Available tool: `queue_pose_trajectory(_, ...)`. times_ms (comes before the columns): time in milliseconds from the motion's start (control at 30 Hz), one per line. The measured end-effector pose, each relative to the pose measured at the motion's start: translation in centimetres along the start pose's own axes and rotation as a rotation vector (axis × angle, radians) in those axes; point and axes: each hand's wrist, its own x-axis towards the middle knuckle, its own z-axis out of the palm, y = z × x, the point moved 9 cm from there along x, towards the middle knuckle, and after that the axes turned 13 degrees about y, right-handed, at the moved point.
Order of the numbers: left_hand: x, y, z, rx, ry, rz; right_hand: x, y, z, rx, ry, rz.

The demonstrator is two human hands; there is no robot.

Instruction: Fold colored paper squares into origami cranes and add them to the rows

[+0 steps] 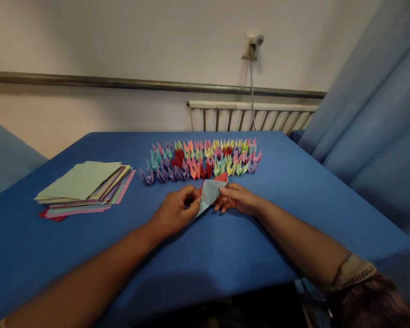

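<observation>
A partly folded sheet of origami paper point(210, 192), pale blue on one face and red on the other, is held between my hands just above the table. My left hand point(179, 207) pinches its left edge between thumb and fingers. At the right edge my right hand point(235, 198) grips the sheet, thumb on top and fingers curled beneath. Right behind the paper stand several rows of small folded paper cranes point(198, 159) in purple, blue, red, pink, yellow and green.
A stack of coloured square paper point(85, 182) lies at the left on the blue-covered table point(328, 205). Blue curtains point(372, 100) hang at the right. Behind the table are a metal rail point(123, 82), a radiator point(253, 107) and a wall socket point(251, 47) with a plugged cord.
</observation>
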Motion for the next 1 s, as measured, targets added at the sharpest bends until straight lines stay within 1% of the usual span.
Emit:
queue_pose_trajectory(67,-0.3,-1.3,1.9,-0.153,-0.076,-0.099,0.0,0.2,0.0,-0.001,0.012,0.014)
queue_pose_trajectory(133,-0.4,-2.0,2.7,-0.282,-0.12,-0.171,0.0,0.4,0.3,0.008,0.011,0.019)
queue_pose_trajectory(233,-0.6,-2.4,3.0,-0.388,-0.155,-0.25,-0.1,0.4,0.8,0.038,-0.005,0.013)
queue_pose_trajectory(367,-0.7,-2.4,3.2,-0.45,-0.207,-0.298,-0.5,0.6,1.4,0.079,-0.048,0.027)
queue_pose_trajectory(533,-0.7,-2.0,3.3,-0.465,-0.234,-0.268,-1.0,0.8,2.1,0.092,-0.125,0.055)
queue_pose_trajectory(633,-0.9,-1.5,3.2,-0.447,-0.231,-0.25,-1.2,0.6,2.2,0.078,-0.125,0.055)
queue_pose_trajectory(833,-1.7,-0.8,3.6,-0.391,-0.3,-0.232,-1.3,0.5,2.4,0.052,-0.118,0.051)
queue_pose_trajectory(1000,-1.2,-0.6,3.2,-0.359,-0.233,-0.172,-1.3,0.4,2.4,0.054,-0.122,0.04)
